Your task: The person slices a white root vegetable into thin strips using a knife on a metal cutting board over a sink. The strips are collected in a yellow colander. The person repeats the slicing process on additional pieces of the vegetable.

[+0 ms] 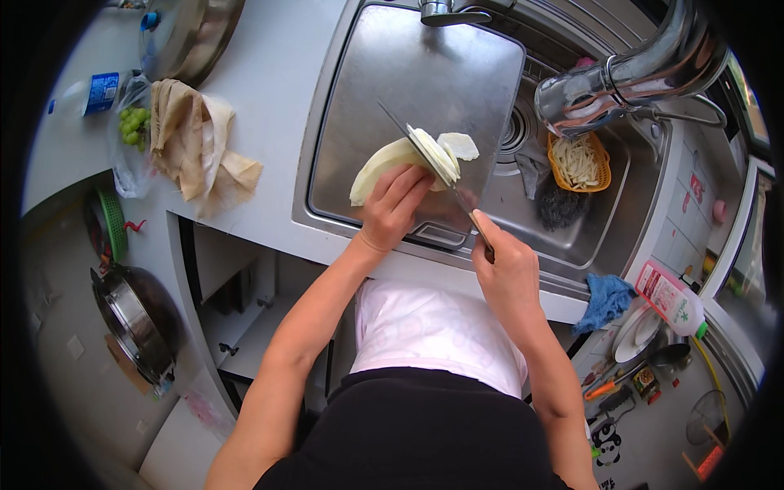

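Observation:
My left hand (395, 199) presses on a long curved piece of pale, peeled melon or gourd (380, 164), its fingers bent close to the blade. In my right hand (507, 257) is the handle of a kitchen knife (422, 147), whose blade slants up and left across the piece's right end. Thin pale slices (436, 147) lean against the blade's far side, and one loose slice (459, 146) lies just to their right. All of this rests on a stainless steel board or cover (422, 67) set over part of the sink.
A yellow basket (606, 164) of pale cut strips stands in the sink basin (551, 239), beside a dark scouring pad (560, 205) and a grey cloth (531, 166). The faucet (438, 12) is at the board's far edge. Beige cloths (190, 141) and bagged green grapes (133, 125) lie left; a blue cloth (603, 300) hangs right.

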Available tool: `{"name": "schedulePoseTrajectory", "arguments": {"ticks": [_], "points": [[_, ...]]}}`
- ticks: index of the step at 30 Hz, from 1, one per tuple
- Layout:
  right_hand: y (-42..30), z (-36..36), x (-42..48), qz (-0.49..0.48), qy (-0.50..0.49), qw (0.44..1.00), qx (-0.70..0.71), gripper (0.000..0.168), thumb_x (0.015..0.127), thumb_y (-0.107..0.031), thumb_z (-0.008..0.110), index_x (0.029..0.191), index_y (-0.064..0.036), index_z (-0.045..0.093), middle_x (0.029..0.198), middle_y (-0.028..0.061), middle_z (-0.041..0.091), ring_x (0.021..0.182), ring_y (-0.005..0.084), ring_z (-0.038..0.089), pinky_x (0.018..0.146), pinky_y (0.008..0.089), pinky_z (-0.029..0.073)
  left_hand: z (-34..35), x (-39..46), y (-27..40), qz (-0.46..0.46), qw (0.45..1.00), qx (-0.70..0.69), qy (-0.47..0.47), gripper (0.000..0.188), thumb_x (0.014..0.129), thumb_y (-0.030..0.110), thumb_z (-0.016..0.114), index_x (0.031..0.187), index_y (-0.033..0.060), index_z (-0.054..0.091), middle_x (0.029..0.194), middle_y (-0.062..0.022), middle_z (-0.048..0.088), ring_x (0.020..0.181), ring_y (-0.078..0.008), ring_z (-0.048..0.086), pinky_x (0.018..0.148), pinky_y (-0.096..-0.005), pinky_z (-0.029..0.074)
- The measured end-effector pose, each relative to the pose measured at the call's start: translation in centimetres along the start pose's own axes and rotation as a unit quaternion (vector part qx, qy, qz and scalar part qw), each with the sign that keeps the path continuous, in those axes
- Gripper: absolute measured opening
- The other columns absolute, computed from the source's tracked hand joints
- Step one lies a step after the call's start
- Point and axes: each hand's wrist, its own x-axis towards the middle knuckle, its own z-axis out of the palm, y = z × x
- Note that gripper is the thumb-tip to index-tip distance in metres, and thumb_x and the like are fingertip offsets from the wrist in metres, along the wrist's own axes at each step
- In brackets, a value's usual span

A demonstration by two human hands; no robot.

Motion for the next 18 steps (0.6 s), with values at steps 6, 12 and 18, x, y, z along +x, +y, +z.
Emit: {"name": "schedulePoseTrajectory", "arguments": {"ticks": [6,12,18], "points": [[0.3,-3.0,-5.2,-0.006,-0.008,1.000,-0.029,0.053,0.075,0.002,0.069,0.127,-0.007,0.064,0.073,0.0128,0.063,0.061,0.0310,0.064,0.055,0.0404,0.052,-0.3,-0.1,0.1,-0.004,1.000,-0.003,-0.006,0.025,0.071,-0.006,0.066,0.096,-0.0027,0.071,0.110,-0.0111,0.068,0.106,-0.0288,0.064,0.086,-0.0377,0.055],[0.1,-4.1,-6.2,0.012,-0.027,0.998,-0.049,0.053,0.074,0.002,0.069,0.127,-0.007,0.064,0.073,0.0132,0.063,0.061,0.0320,0.064,0.055,0.0414,0.052,-0.3,0.2,0.2,0.005,1.000,0.003,-0.010,0.022,0.072,-0.006,0.067,0.093,-0.0038,0.070,0.109,-0.0123,0.068,0.105,-0.0296,0.064,0.085,-0.0380,0.055],[-0.1,-3.8,-5.2,0.020,-0.046,0.998,-0.031,0.052,0.077,-0.001,0.068,0.128,-0.007,0.062,0.075,0.0140,0.064,0.062,0.0341,0.064,0.056,0.0440,0.051,-0.2,-0.1,0.0,0.004,1.000,-0.001,-0.008,0.023,0.072,-0.006,0.066,0.093,-0.0036,0.071,0.110,-0.0125,0.068,0.106,-0.0295,0.064,0.085,-0.0377,0.055]]}}
